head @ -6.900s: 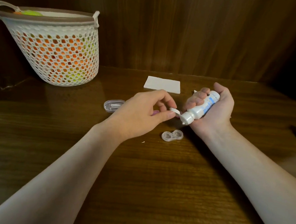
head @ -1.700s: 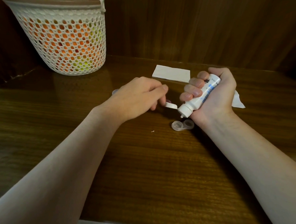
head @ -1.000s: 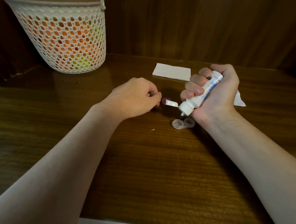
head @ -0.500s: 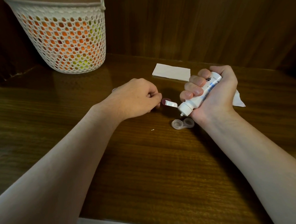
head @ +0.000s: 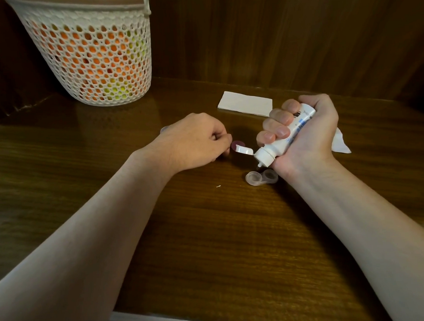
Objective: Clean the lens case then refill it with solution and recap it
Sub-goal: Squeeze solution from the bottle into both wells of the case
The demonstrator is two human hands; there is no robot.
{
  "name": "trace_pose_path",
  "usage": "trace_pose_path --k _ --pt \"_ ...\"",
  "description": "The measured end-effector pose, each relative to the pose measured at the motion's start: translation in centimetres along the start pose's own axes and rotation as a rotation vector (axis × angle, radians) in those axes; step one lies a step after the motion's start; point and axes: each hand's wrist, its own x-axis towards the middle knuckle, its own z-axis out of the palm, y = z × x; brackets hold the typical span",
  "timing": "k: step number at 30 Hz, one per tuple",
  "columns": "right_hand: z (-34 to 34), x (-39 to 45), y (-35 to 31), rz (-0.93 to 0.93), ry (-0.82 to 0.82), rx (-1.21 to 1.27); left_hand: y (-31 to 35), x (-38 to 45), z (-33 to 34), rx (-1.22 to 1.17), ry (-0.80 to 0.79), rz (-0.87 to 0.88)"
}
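The right hand (head: 310, 133) is gripping a smooth white bottle (head: 284, 138), nozzle tilting over the clear twin-cup lens case (head: 261, 178); left hand (head: 195, 144) is resting curled, possibly touching a round purple cap (head: 237, 144).

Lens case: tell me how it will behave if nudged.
The lens case looks like thin clear plastic, so probably light and apt to slide on the glossy table. Lying low and flat, it seems unlikely to tip. Both wells are uncapped, so any liquid inside could spill.
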Motion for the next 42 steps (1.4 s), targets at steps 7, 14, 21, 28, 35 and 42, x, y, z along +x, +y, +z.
trace_pose_path --k 7,14,21,28,35,42 --pt "0.0 0.0 0.0 0.001 -0.004 -0.018 0.1 0.0 0.0 0.012 -0.004 -0.01" --pt "0.0 0.0 0.1 0.009 -0.005 -0.03 -0.1 0.1 0.0 0.019 -0.007 -0.006" --pt "0.1 0.0 0.1 0.009 -0.002 -0.038 -0.3 0.2 0.0 0.008 -0.01 -0.002" --pt "-0.2 0.2 0.3 0.029 0.006 -0.019 -0.4 0.2 0.1 0.007 -0.01 -0.009" --pt "-0.3 0.2 0.2 0.022 0.018 0.123 -0.4 0.2 0.1 -0.029 -0.006 -0.015" --pt "-0.3 0.3 -3.8 -0.148 0.017 0.199 0.4 -0.7 -0.1 -0.185 -0.065 0.068"
